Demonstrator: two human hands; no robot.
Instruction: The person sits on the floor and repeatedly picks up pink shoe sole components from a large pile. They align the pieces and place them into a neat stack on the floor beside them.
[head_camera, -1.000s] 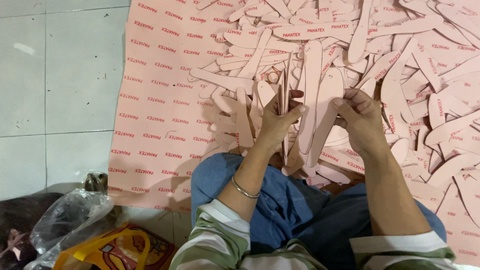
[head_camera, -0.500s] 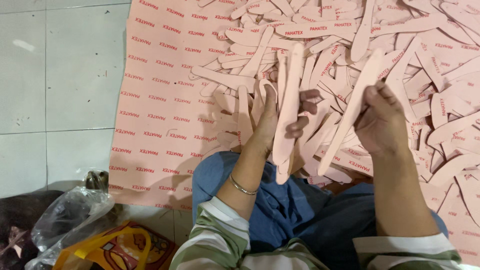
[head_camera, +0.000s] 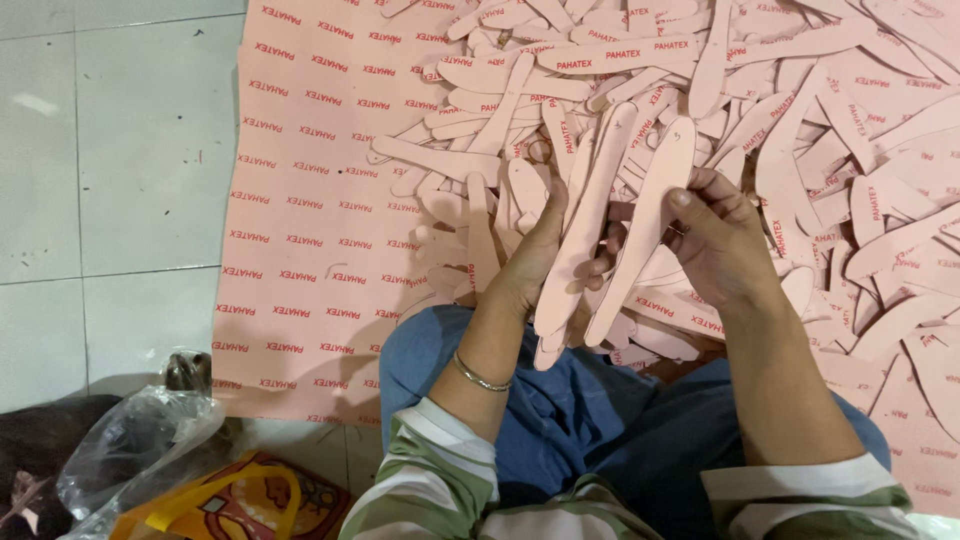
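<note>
Sitting on the floor (head_camera: 120, 180) above a large pink printed sheet (head_camera: 300, 250), knees in blue trousers (head_camera: 560, 420) at the sheet's near edge. Holding pink cut-out strips with both hands over the lap.

Left hand (head_camera: 530, 265): clenching round a stack of pink strips (head_camera: 575, 250), long and narrow with rounded ends, standing nearly upright and leaning a little to the right; exact count in the stack hard to tell, at least two or three edges showing, lower tips poking out below the palm over the trousers. Wearing one thin metal bangle (head_camera: 478, 377) on the wrist.

Right hand (head_camera: 725, 240): grasping one single pink strip (head_camera: 645, 230), thumb pressing on its face, strip slanting from upper right down to lower left, lying just beside the stack and touching it near the bottom.

Lying beyond and to the right of the hands: a loose heap of pink strips (head_camera: 800, 110), far too many to count, dozens overlapping at all angles across the sheet, most bearing red print.

Showing two striped sleeves (head_camera: 440, 480), green and cream, one on each arm.

Resting at the lower left on the floor: one clear plastic bag (head_camera: 130, 440), crumpled, and one yellow-handled colourful bag (head_camera: 240, 500) just beside it, both well apart from the hands.
</note>
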